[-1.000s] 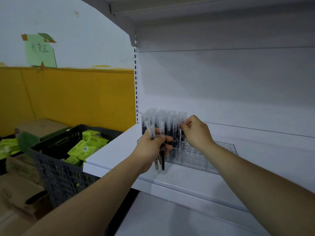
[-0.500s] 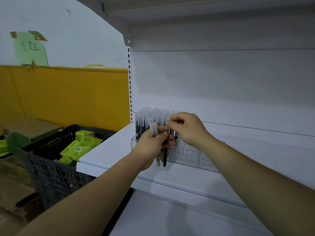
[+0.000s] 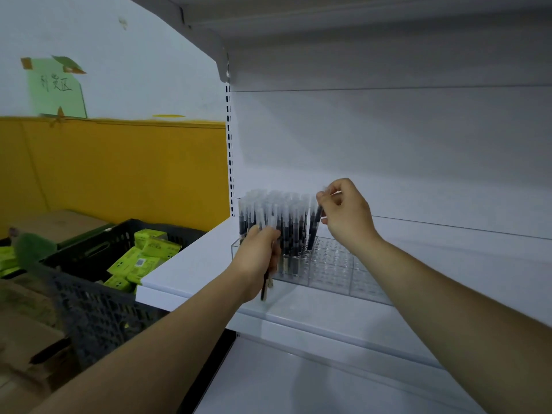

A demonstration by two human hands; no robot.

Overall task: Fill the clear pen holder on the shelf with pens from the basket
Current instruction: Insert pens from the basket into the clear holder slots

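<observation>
The clear pen holder (image 3: 337, 265) sits on the white shelf (image 3: 197, 258). Its left part is packed with several upright black pens with clear caps (image 3: 286, 222); its right cells are bare. My left hand (image 3: 258, 261) is in front of the holder's left end, shut on a small bunch of pens whose tips stick out below my fist. My right hand (image 3: 346, 216) pinches the cap end of one pen (image 3: 315, 228), which leans with its tip in the holder beside the filled rows. The black basket (image 3: 98, 297) stands left of the shelf.
Green boxes (image 3: 140, 258) lie in the basket. Cardboard boxes (image 3: 56, 224) sit behind and left of it. A yellow wall panel (image 3: 119, 168) is beyond. A lower shelf (image 3: 298, 380) lies beneath, and an upper shelf overhangs.
My right hand took one pen from the bunch in my left hand and carried it right to the edge of the filled rows. The left hand stayed put.
</observation>
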